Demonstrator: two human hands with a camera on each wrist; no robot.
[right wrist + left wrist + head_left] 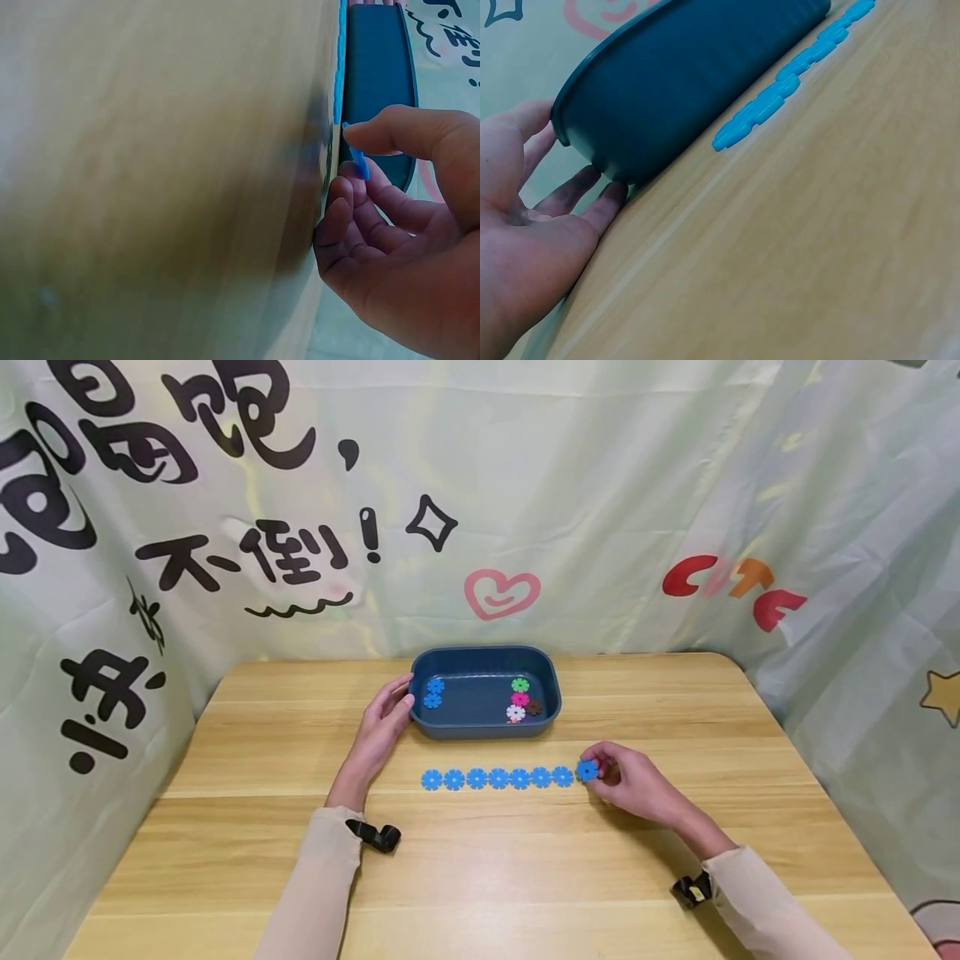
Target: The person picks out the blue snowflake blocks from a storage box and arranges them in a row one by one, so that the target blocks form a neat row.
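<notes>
- Blue plastic snowflake disc: pinched between thumb and fingertips of the right hand, at the 3 o'clock end of the row, touching or just above the table; the right-wrist view shows it tilted on edge between thumb and forefinger.
- Row of blue snowflake discs: seven pieces lie flat, side by side, on the light wooden table, at 6 o'clock of the tray. The held disc would be the eighth; it appears just beside the last laid piece, though contact cannot be told.
- Dark blue rounded plastic tray: stands at 12 o'clock of the row, well apart from the right hand. Inside, two blue discs remain at its 9 o'clock side; a green disc, a pink disc, a white disc and a brown disc cluster at its 3 o'clock side.
- Left hand: fingers fairly straight and relaxed, resting against the tray's 9 o'clock wall, thumb at the rim, gripping nothing.
- Progress, as judged: the blue line is largely laid; one piece is being set and two blue pieces wait in the tray. The other colours are untouched.
</notes>
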